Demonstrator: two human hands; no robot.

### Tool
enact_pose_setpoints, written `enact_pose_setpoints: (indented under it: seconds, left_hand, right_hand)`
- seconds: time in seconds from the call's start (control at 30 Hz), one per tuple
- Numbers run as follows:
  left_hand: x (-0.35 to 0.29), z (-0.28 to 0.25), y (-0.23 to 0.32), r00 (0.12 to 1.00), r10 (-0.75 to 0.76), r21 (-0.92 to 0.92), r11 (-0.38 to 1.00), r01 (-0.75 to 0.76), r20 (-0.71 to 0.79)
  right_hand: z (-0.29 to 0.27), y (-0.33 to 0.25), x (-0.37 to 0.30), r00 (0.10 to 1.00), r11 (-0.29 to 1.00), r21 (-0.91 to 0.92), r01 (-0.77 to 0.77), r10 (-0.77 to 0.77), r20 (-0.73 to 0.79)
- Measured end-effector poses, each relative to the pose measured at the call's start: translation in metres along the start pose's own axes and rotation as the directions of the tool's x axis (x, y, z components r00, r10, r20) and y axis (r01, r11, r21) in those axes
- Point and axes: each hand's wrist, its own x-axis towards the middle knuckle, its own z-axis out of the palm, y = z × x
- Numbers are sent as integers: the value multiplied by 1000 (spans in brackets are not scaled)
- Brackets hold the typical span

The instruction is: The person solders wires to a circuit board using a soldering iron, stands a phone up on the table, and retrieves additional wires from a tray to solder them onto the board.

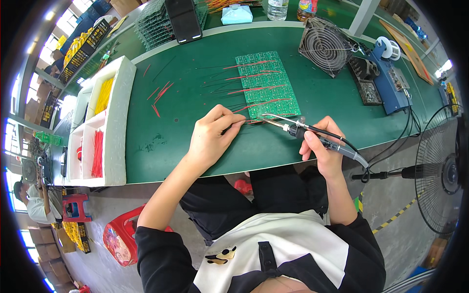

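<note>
A green panel of circuit boards (267, 80) lies on the green bench in front of me. Rows of red and black wires (259, 89) stick out from it to the left. At the panel's near left corner, my left hand (211, 136) pinches a thin wire between thumb and fingers. My right hand (326, 149) grips a soldering iron (337, 147) with a grey handle and a thin metal tube beside its tip. That tip points left, over the panel's near edge, close to my left fingertips. Whether it touches the board is too small to tell.
Loose red wires (161, 95) lie left of the panel. A white foam box (128, 93) holds yellow and red wires. A small metal-grilled fan (325, 46) and a blue soldering station (391, 80) stand right. A phone (183, 19) stands at the back; a pedestal fan (442, 171) is beside the bench.
</note>
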Motion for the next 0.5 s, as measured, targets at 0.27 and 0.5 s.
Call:
enact_pose_setpoints:
  seconds: [0.27,0.5]
  left_hand:
    - [0,0,0,1000,4,1,1000,-4,6]
    - [0,0,-2,1000,7,-4,1000,-7,2]
  right_hand:
    - [-2,2,0,1000,1000,-11,20,-20,-20]
    - [0,1,-1,1000,1000,-26,6,-6,-1]
